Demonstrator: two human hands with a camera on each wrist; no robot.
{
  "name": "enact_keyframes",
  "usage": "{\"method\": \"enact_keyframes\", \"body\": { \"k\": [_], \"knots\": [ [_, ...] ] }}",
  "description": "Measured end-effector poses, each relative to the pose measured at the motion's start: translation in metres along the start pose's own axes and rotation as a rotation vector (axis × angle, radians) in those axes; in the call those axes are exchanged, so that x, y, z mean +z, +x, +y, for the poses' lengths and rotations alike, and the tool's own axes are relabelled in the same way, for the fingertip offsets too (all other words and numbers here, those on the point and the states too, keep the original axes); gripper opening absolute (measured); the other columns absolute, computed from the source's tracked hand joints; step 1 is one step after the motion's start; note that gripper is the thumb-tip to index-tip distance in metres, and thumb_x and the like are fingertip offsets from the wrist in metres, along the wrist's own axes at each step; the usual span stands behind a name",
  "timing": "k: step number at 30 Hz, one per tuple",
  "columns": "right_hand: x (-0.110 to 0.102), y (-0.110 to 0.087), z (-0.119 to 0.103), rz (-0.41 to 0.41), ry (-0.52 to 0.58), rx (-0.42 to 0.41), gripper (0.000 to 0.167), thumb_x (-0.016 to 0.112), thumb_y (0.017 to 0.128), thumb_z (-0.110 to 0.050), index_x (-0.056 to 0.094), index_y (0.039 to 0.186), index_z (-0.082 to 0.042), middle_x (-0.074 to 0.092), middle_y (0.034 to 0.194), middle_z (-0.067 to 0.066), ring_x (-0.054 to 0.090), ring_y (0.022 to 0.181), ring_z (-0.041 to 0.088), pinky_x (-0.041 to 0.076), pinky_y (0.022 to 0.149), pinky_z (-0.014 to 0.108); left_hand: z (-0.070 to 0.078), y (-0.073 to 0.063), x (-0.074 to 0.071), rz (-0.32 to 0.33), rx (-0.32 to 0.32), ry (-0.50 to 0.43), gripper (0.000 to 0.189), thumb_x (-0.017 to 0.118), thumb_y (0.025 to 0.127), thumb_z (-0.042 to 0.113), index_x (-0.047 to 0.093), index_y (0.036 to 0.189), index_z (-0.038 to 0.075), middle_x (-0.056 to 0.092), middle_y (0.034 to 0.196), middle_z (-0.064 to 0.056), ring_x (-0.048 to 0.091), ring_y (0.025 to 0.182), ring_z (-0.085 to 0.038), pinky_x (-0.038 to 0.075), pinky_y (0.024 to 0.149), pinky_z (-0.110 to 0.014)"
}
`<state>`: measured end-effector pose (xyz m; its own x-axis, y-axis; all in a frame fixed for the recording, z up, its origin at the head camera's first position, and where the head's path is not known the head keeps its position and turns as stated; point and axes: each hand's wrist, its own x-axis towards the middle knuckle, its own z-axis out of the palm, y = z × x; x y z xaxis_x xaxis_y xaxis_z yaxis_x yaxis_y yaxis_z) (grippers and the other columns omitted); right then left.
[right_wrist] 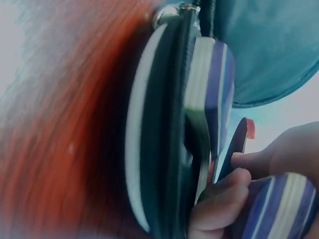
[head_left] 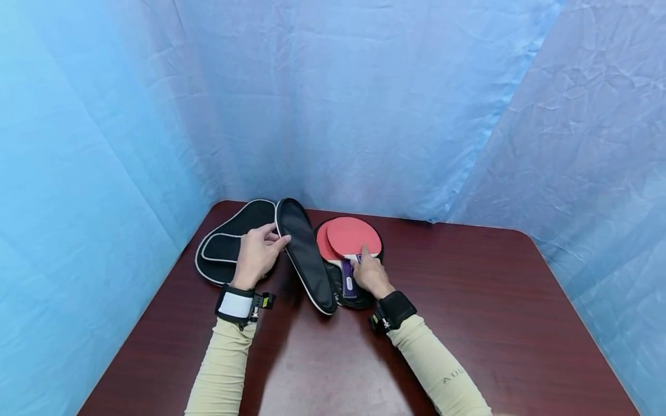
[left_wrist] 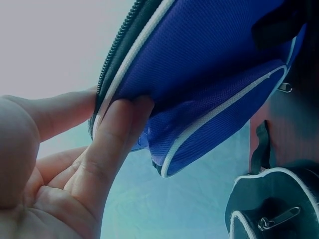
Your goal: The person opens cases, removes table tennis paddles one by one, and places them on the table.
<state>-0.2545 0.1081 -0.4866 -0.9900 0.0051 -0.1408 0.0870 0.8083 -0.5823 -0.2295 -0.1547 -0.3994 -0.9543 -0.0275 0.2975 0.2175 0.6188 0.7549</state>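
Observation:
My left hand (head_left: 255, 254) pinches the zippered edge of a table tennis paddle case's raised lid (head_left: 307, 254). In the left wrist view the lid's outer side (left_wrist: 199, 55) is blue with white piping. With my right hand (head_left: 372, 274) I grip the handle (right_wrist: 274, 209) of a red table tennis paddle (head_left: 354, 236). Its blade overlaps a second red paddle (head_left: 321, 242) lying in the open case half. That lower paddle's striped handle (right_wrist: 214, 84) shows beside my fingers in the right wrist view. Most of the gripped handle is hidden by my hand in the head view.
Another dark paddle case (head_left: 252, 216) with white piping lies at the left, partly behind my left hand. Everything rests on a dark red wooden table (head_left: 468, 300), toward its back edge. Blue cloth (head_left: 333, 104) hangs behind and on both sides.

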Motion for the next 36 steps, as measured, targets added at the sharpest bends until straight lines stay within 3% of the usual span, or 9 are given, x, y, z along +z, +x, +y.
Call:
{"method": "enact_keyframes", "body": {
  "k": [4,7,17,26,36],
  "knots": [
    [-0.009,-0.003,0.011,0.047,0.043,-0.041,0.065,0.05,0.104,-0.025,0.021,0.157,-0.001,0.053,0.139,0.029,0.062,0.115,0.041,0.053,0.088,0.049,0.0,0.0,-0.001,-0.005,0.007,0.002,0.048,0.071,0.092,0.024,0.062,0.131,-0.002,0.075,0.097,-0.019,0.074,0.089,-0.027,0.057,0.086,-0.045],
    [-0.021,-0.005,0.024,0.074,0.056,-0.045,0.064,0.05,0.104,-0.025,0.021,0.156,0.0,0.045,0.146,0.03,0.055,0.123,0.044,0.048,0.098,0.053,-0.001,0.0,-0.002,-0.008,0.008,0.003,0.048,0.071,0.092,0.024,0.062,0.132,-0.001,0.075,0.097,-0.019,0.074,0.088,-0.027,0.057,0.085,-0.045],
    [-0.067,-0.006,0.084,0.092,0.024,-0.028,0.063,0.044,0.106,-0.024,0.016,0.157,0.001,0.049,0.137,0.034,0.06,0.107,0.043,0.049,0.084,0.049,-0.001,0.0,-0.005,-0.003,0.012,-0.005,0.047,0.071,0.092,0.023,0.062,0.132,-0.002,0.074,0.098,-0.02,0.074,0.09,-0.028,0.057,0.086,-0.046],
    [-0.096,-0.01,0.141,0.076,-0.022,-0.082,0.066,0.047,0.106,-0.024,0.014,0.157,0.002,0.031,0.152,0.035,0.042,0.133,0.049,0.04,0.105,0.059,-0.005,-0.002,-0.007,-0.001,0.005,0.008,0.047,0.07,0.093,0.023,0.062,0.132,-0.001,0.074,0.098,-0.02,0.074,0.09,-0.029,0.057,0.087,-0.047],
    [-0.11,-0.024,0.171,0.077,-0.056,-0.103,0.066,0.049,0.105,-0.028,0.018,0.158,-0.002,0.035,0.149,0.034,0.048,0.123,0.045,0.043,0.098,0.057,-0.003,-0.002,-0.007,0.006,0.002,0.01,0.048,0.07,0.093,0.024,0.061,0.132,-0.002,0.074,0.098,-0.02,0.074,0.09,-0.029,0.056,0.087,-0.047]
  ]
}}
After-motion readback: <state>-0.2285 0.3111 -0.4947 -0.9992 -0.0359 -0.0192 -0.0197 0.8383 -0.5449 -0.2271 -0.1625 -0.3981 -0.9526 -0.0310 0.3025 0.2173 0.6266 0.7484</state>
